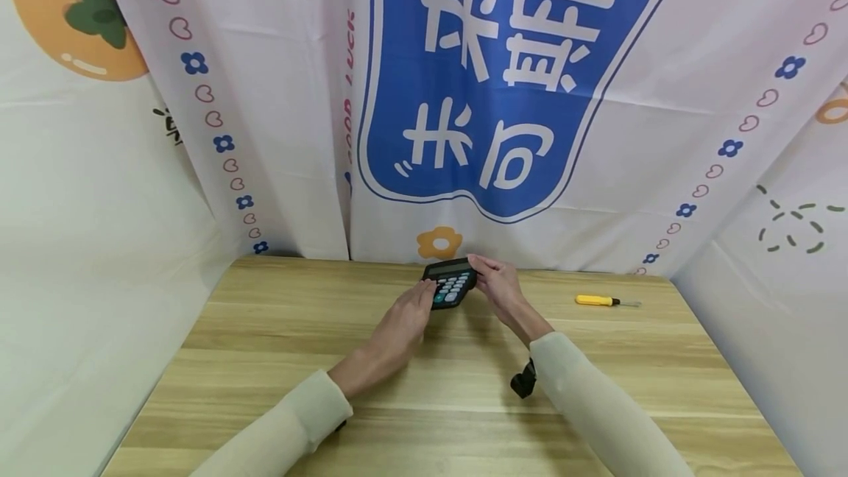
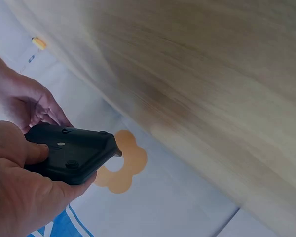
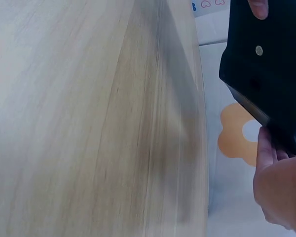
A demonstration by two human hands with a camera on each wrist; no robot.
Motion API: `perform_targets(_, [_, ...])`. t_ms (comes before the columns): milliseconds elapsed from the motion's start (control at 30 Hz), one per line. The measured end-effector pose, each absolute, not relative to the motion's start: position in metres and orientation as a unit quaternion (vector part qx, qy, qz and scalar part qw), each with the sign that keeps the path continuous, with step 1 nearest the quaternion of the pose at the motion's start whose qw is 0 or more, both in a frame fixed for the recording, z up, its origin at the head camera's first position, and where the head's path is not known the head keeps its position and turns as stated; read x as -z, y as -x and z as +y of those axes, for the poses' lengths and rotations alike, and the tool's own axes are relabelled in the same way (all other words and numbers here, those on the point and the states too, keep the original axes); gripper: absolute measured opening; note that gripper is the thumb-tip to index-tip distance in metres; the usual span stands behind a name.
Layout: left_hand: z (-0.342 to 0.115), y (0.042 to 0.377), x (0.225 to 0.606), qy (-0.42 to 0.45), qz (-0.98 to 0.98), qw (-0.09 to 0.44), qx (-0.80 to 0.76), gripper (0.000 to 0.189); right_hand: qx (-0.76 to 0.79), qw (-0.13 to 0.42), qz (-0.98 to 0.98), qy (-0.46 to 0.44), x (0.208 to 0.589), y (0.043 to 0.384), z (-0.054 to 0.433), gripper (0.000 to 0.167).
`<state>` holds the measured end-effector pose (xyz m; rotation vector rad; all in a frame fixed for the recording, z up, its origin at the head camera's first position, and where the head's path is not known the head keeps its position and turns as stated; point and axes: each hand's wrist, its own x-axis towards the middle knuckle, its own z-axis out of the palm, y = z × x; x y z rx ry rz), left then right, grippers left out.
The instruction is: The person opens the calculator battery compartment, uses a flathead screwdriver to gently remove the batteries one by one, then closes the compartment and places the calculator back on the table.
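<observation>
A black calculator (image 1: 454, 284) with light keys and a teal key is held up, tilted, at the far side of the table. My left hand (image 1: 404, 315) grips its lower left edge, thumb over the keys. At its upper right corner, my right hand (image 1: 501, 287) pinches the edge. In the left wrist view the dark back of the calculator (image 2: 84, 155) shows, with a small pale round spot and a fingertip of the left hand (image 2: 29, 195) pressed to it. The right wrist view also shows that back, and the right hand (image 3: 281, 185) at one edge.
A screwdriver (image 1: 599, 301) with a yellow handle lies on the wooden table (image 1: 424, 418) to the right. Printed white cloth (image 1: 291, 94) hangs behind the table's back edge and along both sides. Something black (image 1: 523, 381) sits at the right wrist.
</observation>
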<state>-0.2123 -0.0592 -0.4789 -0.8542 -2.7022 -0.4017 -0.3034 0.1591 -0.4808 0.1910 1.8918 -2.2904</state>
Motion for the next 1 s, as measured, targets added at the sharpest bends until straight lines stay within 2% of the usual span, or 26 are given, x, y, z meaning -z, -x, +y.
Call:
perform_targets(233, [-0.059, 0.215, 0.476, 0.268, -0.924, 0.133, 0.237, 0.052, 0.795, 0.066, 0.602, -0.03, 0.48, 0.303, 0.154, 0.047])
perform_targets(500, [-0.058, 0.22, 0.471, 0.231, -0.893, 0.095, 0.374, 0.037, 0.824, 0.053, 0.564, 0.012, 0.482, 0.304, 0.15, 0.049])
perform_targets(767, [-0.059, 0.222, 0.468, 0.213, -0.875, 0.051, 0.431, 0.036, 0.834, 0.06, 0.548, 0.039, 0.485, 0.303, 0.15, 0.048])
perform_targets(1000, [-0.061, 0.223, 0.466, 0.2, -0.855, 0.035, 0.478, 0.033, 0.829, 0.074, 0.552, 0.044, 0.49, 0.302, 0.152, 0.044])
